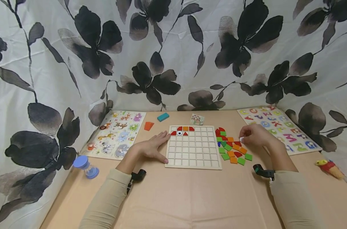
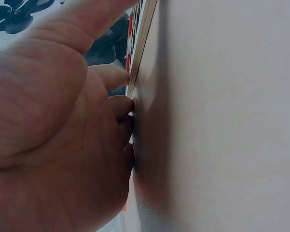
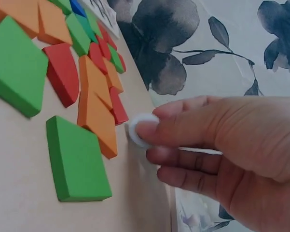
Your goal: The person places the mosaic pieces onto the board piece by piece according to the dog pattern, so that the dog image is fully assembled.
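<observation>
A square wooden grid board (image 1: 192, 152) lies flat on the table. Its upper left cells hold several red pieces (image 1: 191, 128), an orange square (image 1: 185, 128) and a white disc with a dark centre (image 1: 179, 133). My left hand (image 1: 151, 147) rests at the board's left side, fingers and thumb spread, their tips at the edge. My right hand (image 1: 256, 136) pinches a small white disc (image 3: 133, 131) between thumb and fingers, just right of the loose pieces. Among these are green squares (image 3: 77, 162), orange pieces (image 3: 94, 104) and red curved pieces (image 3: 62, 72).
Left stand a blue sand timer (image 1: 92, 172) and an animal picture board (image 1: 113, 135). Behind the grid lie orange pieces (image 1: 149, 126), a blue block (image 1: 163, 117) and a small picture card (image 1: 197, 119). Right are a letter board (image 1: 279, 127) and a colourful toy (image 1: 330, 168). Floral cloth (image 1: 190, 47) hangs behind.
</observation>
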The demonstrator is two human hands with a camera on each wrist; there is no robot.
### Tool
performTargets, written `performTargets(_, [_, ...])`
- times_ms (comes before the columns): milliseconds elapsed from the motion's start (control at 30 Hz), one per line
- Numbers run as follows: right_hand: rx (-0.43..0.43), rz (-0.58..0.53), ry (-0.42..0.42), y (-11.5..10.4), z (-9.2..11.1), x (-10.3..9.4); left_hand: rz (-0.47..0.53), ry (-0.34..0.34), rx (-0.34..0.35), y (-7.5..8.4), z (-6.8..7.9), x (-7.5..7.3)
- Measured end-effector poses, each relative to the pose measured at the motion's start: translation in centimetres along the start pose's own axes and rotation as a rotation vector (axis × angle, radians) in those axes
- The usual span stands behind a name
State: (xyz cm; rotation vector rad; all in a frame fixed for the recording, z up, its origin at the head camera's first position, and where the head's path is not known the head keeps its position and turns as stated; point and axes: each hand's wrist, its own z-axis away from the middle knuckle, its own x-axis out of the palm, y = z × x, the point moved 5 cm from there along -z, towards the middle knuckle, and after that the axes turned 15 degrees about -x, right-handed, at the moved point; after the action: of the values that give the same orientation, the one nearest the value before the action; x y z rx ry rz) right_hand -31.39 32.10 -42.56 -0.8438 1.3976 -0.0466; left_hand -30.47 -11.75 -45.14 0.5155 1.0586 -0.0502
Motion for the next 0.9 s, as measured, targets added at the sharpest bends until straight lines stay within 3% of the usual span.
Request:
performTargets(167, [0.018,-0.073,0.077,-1.1,-0.8,-0.1,0.000,0.005,0.004,0.0,0.1,-0.1])
performTargets(333, [-0.091,-0.127,0.200,-3.4,-2.7,0.4,0.002,0.002,0.002,-0.1,0.1,-0.2])
performTargets(467, [-0.119,-0.214,0.269,-5.1,-4.8,1.5,0.008,-0.005,0.001,0.0,0.2,-0.3])
performTargets(567, [-0.150,-0.257,0.268,-6.7,-6.9,2.6,0.005,-0.006,0.000,-0.1,0.2,-0.3])
performTargets(767, [-0.275,-0.237,0.214,-10.1,-10.7,5.2,0.002,-0.008,0.012,0.0,0.2,-0.2])
performTargets(900, [-0.276,-0.232,0.198,-11.4,-12.2,6.7,0.004,-0.008,0.013,0.1,0.2,-0.2])
